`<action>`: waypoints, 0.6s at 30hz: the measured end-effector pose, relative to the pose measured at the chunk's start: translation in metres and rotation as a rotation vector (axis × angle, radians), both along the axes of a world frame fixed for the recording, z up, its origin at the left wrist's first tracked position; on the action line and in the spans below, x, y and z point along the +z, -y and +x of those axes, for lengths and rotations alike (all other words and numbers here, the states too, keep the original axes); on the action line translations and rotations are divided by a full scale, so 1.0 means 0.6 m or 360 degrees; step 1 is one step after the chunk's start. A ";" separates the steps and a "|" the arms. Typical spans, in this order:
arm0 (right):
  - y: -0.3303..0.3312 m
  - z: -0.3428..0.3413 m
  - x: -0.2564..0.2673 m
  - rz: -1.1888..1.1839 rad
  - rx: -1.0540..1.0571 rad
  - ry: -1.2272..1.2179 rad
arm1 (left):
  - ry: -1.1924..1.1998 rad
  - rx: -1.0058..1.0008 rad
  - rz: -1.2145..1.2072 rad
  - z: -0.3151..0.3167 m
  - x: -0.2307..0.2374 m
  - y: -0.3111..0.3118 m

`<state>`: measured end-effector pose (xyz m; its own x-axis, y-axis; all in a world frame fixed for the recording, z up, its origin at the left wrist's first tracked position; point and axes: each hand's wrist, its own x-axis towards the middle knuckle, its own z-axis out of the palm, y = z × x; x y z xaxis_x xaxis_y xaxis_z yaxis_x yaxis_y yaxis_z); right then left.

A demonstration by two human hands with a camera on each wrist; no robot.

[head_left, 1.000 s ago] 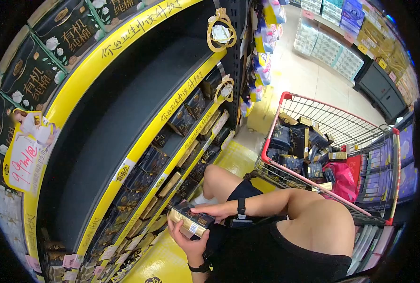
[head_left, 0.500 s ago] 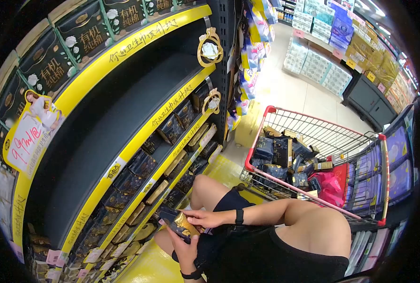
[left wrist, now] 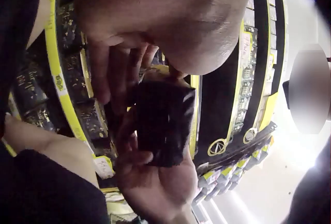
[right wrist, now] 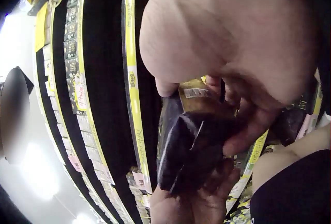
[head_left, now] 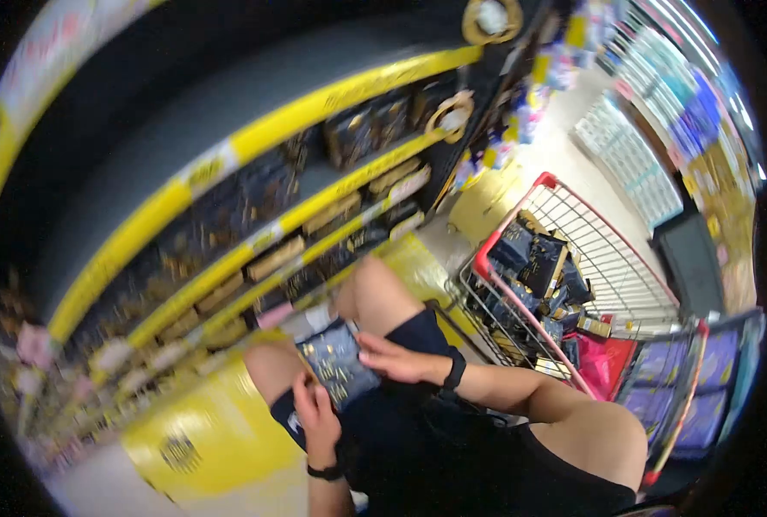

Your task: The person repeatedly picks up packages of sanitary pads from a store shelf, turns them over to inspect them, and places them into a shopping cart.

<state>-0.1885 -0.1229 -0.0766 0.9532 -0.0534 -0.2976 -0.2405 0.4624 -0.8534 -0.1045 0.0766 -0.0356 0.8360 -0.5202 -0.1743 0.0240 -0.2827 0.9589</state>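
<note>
Both hands hold a soft black pack of sanitary pads point(head_left: 339, 362) with gold print, above the crouching person's lap. My left hand point(head_left: 319, 418) grips its near left side, with fingers and thumb around the edge. At the opposite side my right hand point(head_left: 396, 358) has its thumb and fingers on the pack. In the right wrist view, the pack point(right wrist: 186, 146) shows a gold panel with a barcode under the right hand point(right wrist: 222, 38). From the left wrist, the pack's dark end point(left wrist: 165, 123) lies between the left hand point(left wrist: 165, 17) and the right hand point(left wrist: 165, 188).
A shelf unit with yellow edge strips point(head_left: 314, 99) stands in front, holding rows of black and gold packs point(head_left: 366, 129). To the right is a red-rimmed wire shopping cart point(head_left: 603, 250) with many similar packs and a pink bag point(head_left: 592, 358). Yellow floor covering point(head_left: 211, 422) lies below.
The pack has been turned from its gold side to its broad dark printed face. The head view has swung down, so the lower shelves and more floor show.
</note>
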 end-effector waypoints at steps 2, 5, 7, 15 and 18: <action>0.006 -0.008 -0.019 -0.0045 -0.0001 0.0133 | -0.0076 0.0145 -0.0334 -0.013 -0.015 0.008; 0.001 -0.013 -0.006 -0.0161 0.0046 0.0212 | -0.0181 -0.0004 -0.0383 -0.024 -0.034 -0.005; 0.012 -0.023 -0.024 0.0050 0.0247 0.0091 | -0.0215 -0.0113 -0.0344 -0.026 -0.048 -0.008; -0.012 0.040 -0.072 -0.0625 0.0319 0.0162 | -0.0066 -0.0524 -0.0194 0.016 -0.118 0.019; -0.007 0.073 -0.142 -0.0463 0.0147 0.0084 | -0.0350 -0.0391 -0.0268 0.052 -0.162 0.031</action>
